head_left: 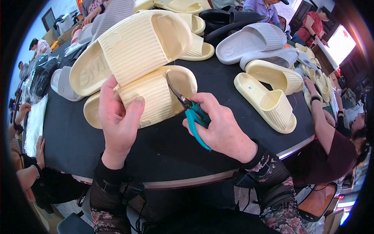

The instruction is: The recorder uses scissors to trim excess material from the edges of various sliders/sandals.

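Pair, cream moulded slippers (132, 46) with ribbed straps, before the wearer; moulded lettering on the upper insole. Left hand (117, 123): thumb on the lower strap, full grip hidden. Right hand (224, 126): closed around teal-handled snips (191, 119), dark blades at the lower slipper. Grey slipper (251, 43), also lettered. Black tabletop (167, 158), pale edge; co-workers around.

From the wearer's head, the fisheye camera looks down and forward over the table (175, 160) from its near edge. The left hand (120, 123) and right hand (224, 130) show up close; people (266, 12) at the far side look small, and straight edges bend.
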### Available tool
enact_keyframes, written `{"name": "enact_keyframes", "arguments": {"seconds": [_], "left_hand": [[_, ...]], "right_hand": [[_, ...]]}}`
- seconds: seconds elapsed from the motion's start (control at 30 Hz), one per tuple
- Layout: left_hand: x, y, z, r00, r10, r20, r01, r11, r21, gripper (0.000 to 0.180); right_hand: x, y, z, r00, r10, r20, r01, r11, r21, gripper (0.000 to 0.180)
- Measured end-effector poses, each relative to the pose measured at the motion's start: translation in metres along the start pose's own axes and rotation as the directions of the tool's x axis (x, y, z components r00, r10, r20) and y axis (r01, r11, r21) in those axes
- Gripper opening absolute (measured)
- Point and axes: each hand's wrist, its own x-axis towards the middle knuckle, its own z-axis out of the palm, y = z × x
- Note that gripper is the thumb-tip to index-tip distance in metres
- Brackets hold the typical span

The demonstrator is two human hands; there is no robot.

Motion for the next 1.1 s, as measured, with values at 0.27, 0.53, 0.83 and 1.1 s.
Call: {"name": "enact_keyframes", "arguments": {"seconds": [0.27,0.53,0.83,1.1], "left_hand": [[0.000,0.002,0.002,0.998,-0.029,0.057,0.032,0.999,-0.040,0.050],[-0.002,0.000,0.000,0.997,-0.037,0.067,0.039,0.999,-0.033,0.048],[-0.003,-0.004,-0.002,0.996,-0.018,0.085,0.019,1.000,-0.018,0.042],[-0.005,-0.005,-0.001,0.990,-0.019,0.140,0.026,0.998,-0.049,0.039]], "right_hand": [[-0.003,0.000,0.000,0.994,0.038,-0.103,-0.023,0.991,0.134,0.041],[0.000,0.000,-0.003,0.989,0.029,-0.143,-0.018,0.997,0.079,0.042],[-0.001,-0.006,-0.008,0.994,0.046,-0.103,-0.038,0.996,0.078,0.043],[-0.002,-0.001,-0.007,0.984,0.001,-0.178,0.015,0.996,0.085,0.042]]}}
